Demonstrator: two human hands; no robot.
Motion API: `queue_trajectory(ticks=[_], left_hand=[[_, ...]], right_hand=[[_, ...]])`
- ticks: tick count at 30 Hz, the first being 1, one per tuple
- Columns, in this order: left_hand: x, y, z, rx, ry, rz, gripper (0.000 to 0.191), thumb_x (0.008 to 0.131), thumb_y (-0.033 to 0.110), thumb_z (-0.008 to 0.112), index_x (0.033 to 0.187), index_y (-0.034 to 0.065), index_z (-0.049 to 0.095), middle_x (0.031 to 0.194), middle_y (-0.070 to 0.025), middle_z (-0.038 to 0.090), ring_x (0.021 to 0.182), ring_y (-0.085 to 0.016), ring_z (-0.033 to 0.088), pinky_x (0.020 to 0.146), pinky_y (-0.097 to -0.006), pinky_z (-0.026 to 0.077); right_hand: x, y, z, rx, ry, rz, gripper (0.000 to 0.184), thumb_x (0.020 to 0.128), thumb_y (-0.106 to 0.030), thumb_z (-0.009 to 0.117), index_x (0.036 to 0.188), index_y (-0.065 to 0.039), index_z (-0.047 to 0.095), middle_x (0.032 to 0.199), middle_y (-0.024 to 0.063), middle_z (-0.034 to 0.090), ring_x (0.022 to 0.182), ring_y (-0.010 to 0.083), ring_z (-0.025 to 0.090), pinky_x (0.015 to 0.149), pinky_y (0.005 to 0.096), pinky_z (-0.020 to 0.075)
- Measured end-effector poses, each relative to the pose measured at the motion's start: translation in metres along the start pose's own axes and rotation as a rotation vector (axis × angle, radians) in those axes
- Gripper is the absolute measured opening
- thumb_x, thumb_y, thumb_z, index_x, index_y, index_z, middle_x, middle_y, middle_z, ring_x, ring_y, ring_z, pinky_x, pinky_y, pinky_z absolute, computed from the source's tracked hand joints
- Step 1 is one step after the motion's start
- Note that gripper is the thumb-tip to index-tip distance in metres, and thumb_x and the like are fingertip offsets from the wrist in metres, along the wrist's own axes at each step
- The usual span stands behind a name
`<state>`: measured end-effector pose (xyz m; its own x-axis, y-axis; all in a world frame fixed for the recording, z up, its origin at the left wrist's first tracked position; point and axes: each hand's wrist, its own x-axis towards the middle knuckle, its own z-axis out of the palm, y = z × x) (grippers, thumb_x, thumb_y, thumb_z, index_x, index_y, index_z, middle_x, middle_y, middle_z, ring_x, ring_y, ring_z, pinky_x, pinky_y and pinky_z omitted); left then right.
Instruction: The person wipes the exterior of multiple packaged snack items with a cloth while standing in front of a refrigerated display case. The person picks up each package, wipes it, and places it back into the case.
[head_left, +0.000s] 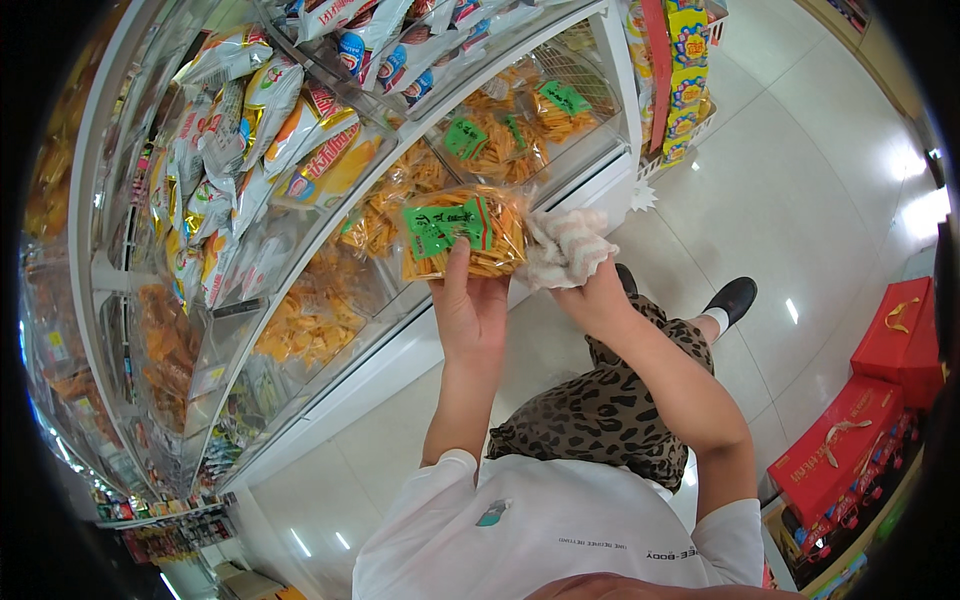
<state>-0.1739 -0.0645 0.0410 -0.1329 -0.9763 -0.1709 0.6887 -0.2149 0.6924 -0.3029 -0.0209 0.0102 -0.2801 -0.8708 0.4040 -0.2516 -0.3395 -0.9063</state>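
Observation:
My left hand (472, 307) grips a clear plastic bag of orange snack sticks (499, 251) from below, its thumb pressed on the green label. In my right hand (600, 296) is a crumpled white cloth with pale pink stripes (566, 247), which touches or nearly touches the bag's right end. Behind the bag, more bags of snack sticks (499, 142) with green labels lie in a clear bin of the display shelf. A bin to the lower left holds yellow chip-like snacks (315, 319).
Wrapped pastries (232, 142) fill the upper bins of the white-framed shelf (442, 105). Yellow snack packets (686, 75) hang at the shelf's far end. Red gift boxes (840, 442) stand at right. Pale floor tiles (750, 187) run between.

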Motion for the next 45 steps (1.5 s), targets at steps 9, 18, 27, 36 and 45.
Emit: queue_trajectory(ticks=[9,18,27,36,45], left_hand=[[-0.030,-0.013,0.002,0.007,0.159,0.170,0.044,0.088,0.013,0.058,0.128,0.0108,0.039,0.125,-0.0066,0.049,0.112,-0.022,0.049,0.095,-0.0391,0.041],[-0.032,0.023,-0.055,0.082,0.180,0.258,0.046,0.087,0.020,0.060,0.128,0.0118,0.041,0.125,-0.0054,0.048,0.113,-0.021,0.049,0.095,-0.0401,0.042],[-0.032,0.039,-0.079,-0.023,0.202,0.045,0.050,0.094,0.044,0.041,0.131,0.0118,0.038,0.127,-0.0029,0.047,0.115,-0.020,0.047,0.097,-0.0405,0.038],[-0.041,0.013,-0.070,-0.007,0.013,0.056,0.050,0.093,0.043,0.043,0.133,0.0147,0.035,0.131,-0.0021,0.043,0.120,-0.020,0.042,0.100,-0.0416,0.035],[-0.034,0.007,-0.027,0.032,0.236,0.155,0.066,0.089,0.062,0.033,0.136,0.0156,0.033,0.135,-0.0049,0.040,0.125,-0.023,0.037,0.103,-0.0415,0.031]], right_hand=[[-0.002,-0.001,0.024,-0.039,0.116,0.042,0.021,0.072,-0.002,0.059,0.093,0.001,0.059,0.089,0.0138,0.060,0.082,0.0298,0.059,0.072,0.0342,0.0462],[0.047,0.000,0.043,0.351,0.284,0.249,0.020,0.070,0.001,0.049,0.088,0.001,0.058,0.080,0.0092,0.060,0.078,0.0196,0.059,0.068,0.0295,0.0458],[0.119,0.049,0.061,-0.718,0.184,-0.172,0.033,0.076,-0.016,0.060,0.106,-0.002,0.054,0.101,0.0180,0.059,0.093,0.0343,0.055,0.085,0.0458,0.0367],[-0.010,-0.017,0.074,0.654,-0.025,0.662,0.051,0.091,-0.036,0.054,0.117,0.005,0.043,0.100,0.0081,0.054,0.091,0.0106,0.050,0.079,0.0239,0.0426],[-0.005,-0.012,0.045,0.272,0.076,0.377,0.044,0.099,-0.035,0.033,0.093,0.004,0.053,0.076,0.0135,0.054,0.069,0.0153,0.045,0.066,0.0311,0.0422]])
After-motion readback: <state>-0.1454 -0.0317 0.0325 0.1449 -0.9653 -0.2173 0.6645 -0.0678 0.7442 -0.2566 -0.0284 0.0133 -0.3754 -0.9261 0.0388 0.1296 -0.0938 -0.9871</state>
